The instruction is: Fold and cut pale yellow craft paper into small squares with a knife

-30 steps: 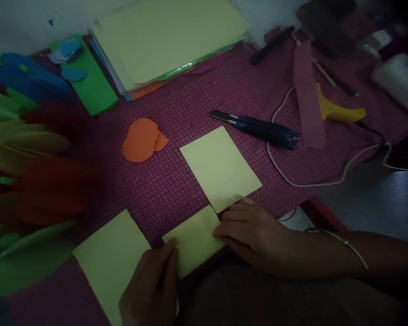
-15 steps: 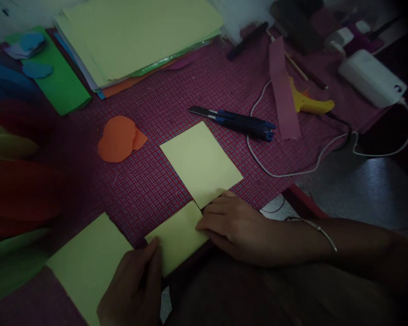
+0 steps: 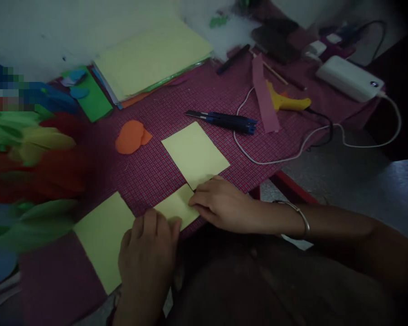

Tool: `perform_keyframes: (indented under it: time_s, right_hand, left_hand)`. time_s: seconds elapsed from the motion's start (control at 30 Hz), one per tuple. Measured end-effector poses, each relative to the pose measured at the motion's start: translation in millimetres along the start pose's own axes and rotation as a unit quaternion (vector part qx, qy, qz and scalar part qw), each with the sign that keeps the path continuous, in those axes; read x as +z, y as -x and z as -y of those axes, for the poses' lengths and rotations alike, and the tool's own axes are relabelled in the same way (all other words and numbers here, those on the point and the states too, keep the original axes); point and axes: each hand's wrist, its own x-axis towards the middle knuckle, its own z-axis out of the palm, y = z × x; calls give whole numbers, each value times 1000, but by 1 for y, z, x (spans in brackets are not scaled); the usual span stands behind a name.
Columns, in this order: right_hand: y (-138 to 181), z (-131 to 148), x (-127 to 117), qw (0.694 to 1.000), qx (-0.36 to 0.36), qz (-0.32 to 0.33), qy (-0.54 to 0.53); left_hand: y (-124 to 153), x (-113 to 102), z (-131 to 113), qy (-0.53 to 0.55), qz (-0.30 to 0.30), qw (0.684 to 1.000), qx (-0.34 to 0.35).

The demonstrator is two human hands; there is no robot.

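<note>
A small folded yellow paper (image 3: 177, 206) lies at the near edge of the checked red cloth (image 3: 197, 104). My left hand (image 3: 148, 253) covers its left end, fingers bent and pressing down on it. My right hand (image 3: 221, 203) presses its right end with the fingers together, a thin bangle on that wrist. A flat yellow sheet (image 3: 194, 154) lies just beyond my right hand, and another yellow sheet (image 3: 104, 237) lies left of my left hand.
A blue utility knife (image 3: 224, 120), a purple paper strip (image 3: 264, 95), a yellow glue gun (image 3: 287, 102) with a white cable and a white power bank (image 3: 350, 79) lie to the right. An orange cut-out (image 3: 132, 136), a paper stack (image 3: 153, 59) and coloured paper petals (image 3: 30, 158) sit left.
My left hand has slid further onto the folded paper, hiding more of it. The view has tilted up and shifted, so more of the far table shows.
</note>
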Motion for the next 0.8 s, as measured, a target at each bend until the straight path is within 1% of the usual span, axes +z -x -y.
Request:
perform_keyframes:
  time_s: [0.1,0.2,0.3,0.37,0.47,0.57,0.7,0.8]
  right_hand:
    - [8,6,2,995,-23,-36,86]
    - [16,15,10,982,-98,-63,147]
    - [21,21,23,968,-184,-36,169]
    - [23,21,30,962,-209,-12,178]
    - [29,16,35,960,-210,11,186]
    - [38,6,34,964,-197,24,179]
    - [51,-12,31,971,-173,15,162]
    - [61,-22,29,976,-154,7,155]
  left_hand:
    - [4,0,-13,-54,-27,998,-2]
    - [11,5,-20,-73,-41,996,-8]
    - [17,10,-21,-66,-32,997,-29]
    - [20,13,-20,-54,-25,997,-50]
    - [26,15,-15,-19,-26,998,-58]
    - [30,17,-9,28,-29,998,-58]
    - [35,26,-1,70,-43,995,-52]
    - [38,34,6,76,-50,995,-35]
